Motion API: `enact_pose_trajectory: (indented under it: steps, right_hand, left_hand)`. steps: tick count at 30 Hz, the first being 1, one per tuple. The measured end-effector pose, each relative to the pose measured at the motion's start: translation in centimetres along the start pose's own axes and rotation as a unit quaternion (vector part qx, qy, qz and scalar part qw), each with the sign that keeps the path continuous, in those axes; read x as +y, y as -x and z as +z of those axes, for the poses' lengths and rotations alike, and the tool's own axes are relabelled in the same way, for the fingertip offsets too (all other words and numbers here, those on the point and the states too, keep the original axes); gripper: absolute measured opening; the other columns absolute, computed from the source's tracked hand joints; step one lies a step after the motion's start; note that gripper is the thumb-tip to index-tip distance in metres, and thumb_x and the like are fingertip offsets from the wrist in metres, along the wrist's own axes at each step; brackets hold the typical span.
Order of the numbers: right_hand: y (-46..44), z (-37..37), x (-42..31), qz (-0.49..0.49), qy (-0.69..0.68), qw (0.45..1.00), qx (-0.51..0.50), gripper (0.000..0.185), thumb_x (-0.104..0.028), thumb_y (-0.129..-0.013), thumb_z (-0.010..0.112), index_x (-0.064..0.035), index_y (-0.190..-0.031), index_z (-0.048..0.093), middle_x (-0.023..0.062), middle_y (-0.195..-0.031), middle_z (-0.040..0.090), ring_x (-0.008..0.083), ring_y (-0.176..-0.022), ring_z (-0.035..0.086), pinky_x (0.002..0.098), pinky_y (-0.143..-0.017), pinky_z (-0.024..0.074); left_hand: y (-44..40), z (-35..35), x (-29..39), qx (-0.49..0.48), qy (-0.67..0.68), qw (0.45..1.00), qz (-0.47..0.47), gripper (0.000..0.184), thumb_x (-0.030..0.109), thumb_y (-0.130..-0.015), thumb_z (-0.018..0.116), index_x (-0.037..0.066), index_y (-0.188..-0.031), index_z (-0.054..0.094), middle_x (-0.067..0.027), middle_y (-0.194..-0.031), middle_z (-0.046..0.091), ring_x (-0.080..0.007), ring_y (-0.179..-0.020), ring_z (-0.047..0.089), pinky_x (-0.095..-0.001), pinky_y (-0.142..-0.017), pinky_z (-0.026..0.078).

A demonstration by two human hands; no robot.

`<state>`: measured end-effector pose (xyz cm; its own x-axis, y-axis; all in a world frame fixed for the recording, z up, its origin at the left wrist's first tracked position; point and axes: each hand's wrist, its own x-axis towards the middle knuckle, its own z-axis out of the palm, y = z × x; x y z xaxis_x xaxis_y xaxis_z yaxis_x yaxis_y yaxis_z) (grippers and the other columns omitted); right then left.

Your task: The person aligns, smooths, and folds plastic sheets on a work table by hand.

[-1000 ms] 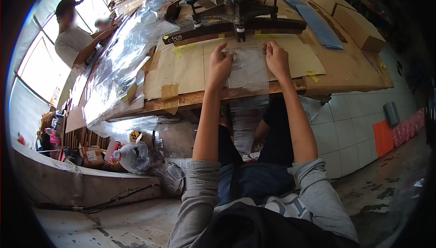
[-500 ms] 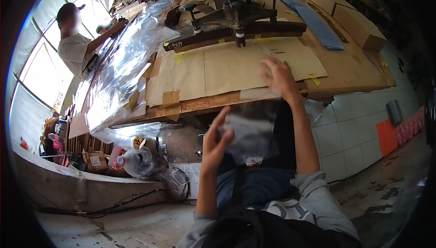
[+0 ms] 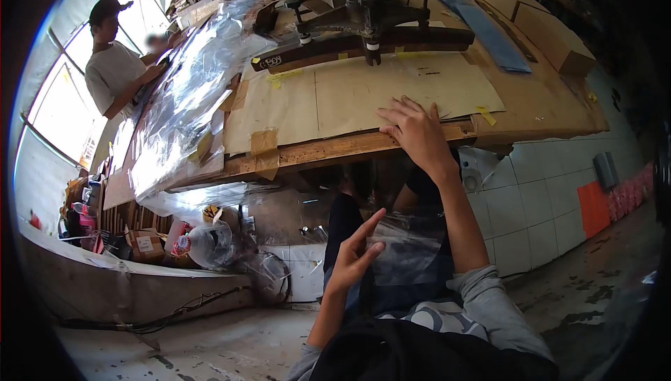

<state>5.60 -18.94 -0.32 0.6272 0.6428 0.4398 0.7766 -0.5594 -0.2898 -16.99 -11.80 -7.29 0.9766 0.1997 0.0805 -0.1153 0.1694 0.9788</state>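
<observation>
A thin, see-through plastic sheet (image 3: 409, 252) is looking smooth and a bit shiny, with whitish streaks near its top and the dark clothes showing through it. Its lower edge is looking fairly straight.

A wide, flat sheet of cream paper (image 3: 349, 101) is covering the front of the brown counter (image 3: 531, 112). The bare wood edge (image 3: 328, 149) is running along the front, with a brown tape strip (image 3: 264, 152) folding over it. A dark metal machine with a long bar (image 3: 370, 28) is standing at the back of the paper. Open room is lying on the paper between the bar and the front edge, and a gap is showing between the counter and the lap.

The plastic sheet is hanging over the lap, below the counter's edge, just beside the left hand (image 3: 358, 255). That hand is keeping its thumb and pointing finger apart; I cannot tell if it is gripping the sheet. The right hand (image 3: 419, 133) is spreading its fingers over the paper's front edge, well apart from the plastic, gripping nothing.
</observation>
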Motion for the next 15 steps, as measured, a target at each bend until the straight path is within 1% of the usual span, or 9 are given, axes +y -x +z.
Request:
enact_pose_trajectory:
  steps: [1, 3, 6, 9, 15]
  right_hand:
    - [0.0, 0.3, 0.3, -0.009, -0.006, 1.000, 0.017, 0.032, -0.029, -0.083, 0.062, -0.0191, -0.114, 0.064, 0.0065, -0.125, 0.057, 0.0260, -0.122, 0.047, 0.0606, -0.101, 0.0280]
    - [0.0, 0.8, 0.9, -0.027, -0.019, 0.998, 0.051, 0.030, -0.030, -0.082, 0.063, -0.0183, -0.110, 0.066, 0.0068, -0.122, 0.059, 0.0256, -0.120, 0.049, 0.0639, -0.098, 0.0288]
    - [-0.2, 0.6, 0.8, -0.012, -0.032, 0.999, 0.034, 0.029, -0.029, -0.083, 0.062, -0.0183, -0.109, 0.066, 0.0071, -0.124, 0.058, 0.0268, -0.122, 0.048, 0.0653, -0.099, 0.0265]
    - [-0.7, 0.6, 0.7, 0.030, -0.043, 0.999, -0.011, 0.032, -0.028, -0.084, 0.061, -0.0206, -0.116, 0.064, 0.0076, -0.130, 0.054, 0.0293, -0.128, 0.042, 0.0654, -0.103, 0.0217]
    - [-1.2, 0.1, 0.2, 0.049, -0.057, 0.997, -0.028, 0.034, -0.033, -0.085, 0.060, -0.0202, -0.117, 0.063, 0.0086, -0.132, 0.052, 0.0307, -0.130, 0.039, 0.0677, -0.103, 0.0168]
  left_hand:
    - [-0.1, 0.1, 0.0, -0.009, -0.009, 1.000, 0.016, 0.056, 0.007, -0.086, 0.060, -0.003, -0.137, 0.039, -0.0126, -0.140, 0.043, -0.0179, -0.130, 0.037, -0.0300, -0.107, 0.026]
    - [-0.1, 0.3, -0.1, -0.018, 0.006, 1.000, 0.006, 0.056, 0.007, -0.086, 0.060, -0.003, -0.137, 0.039, -0.0128, -0.140, 0.043, -0.0179, -0.130, 0.038, -0.0300, -0.107, 0.025]
    - [0.0, 0.6, -0.1, -0.025, 0.006, 1.000, 0.004, 0.056, 0.007, -0.086, 0.060, -0.003, -0.137, 0.038, -0.0127, -0.140, 0.042, -0.0177, -0.129, 0.038, -0.0300, -0.107, 0.025]
    - [0.1, 0.6, -0.3, -0.029, 0.010, 1.000, 0.001, 0.056, 0.007, -0.086, 0.060, -0.003, -0.137, 0.038, -0.0125, -0.140, 0.042, -0.0174, -0.128, 0.039, -0.0298, -0.107, 0.026]
    - [0.4, 0.5, -0.1, -0.031, -0.001, 0.999, 0.012, 0.057, 0.007, -0.086, 0.060, -0.002, -0.138, 0.038, -0.0120, -0.139, 0.043, -0.0164, -0.126, 0.041, -0.0287, -0.106, 0.026]
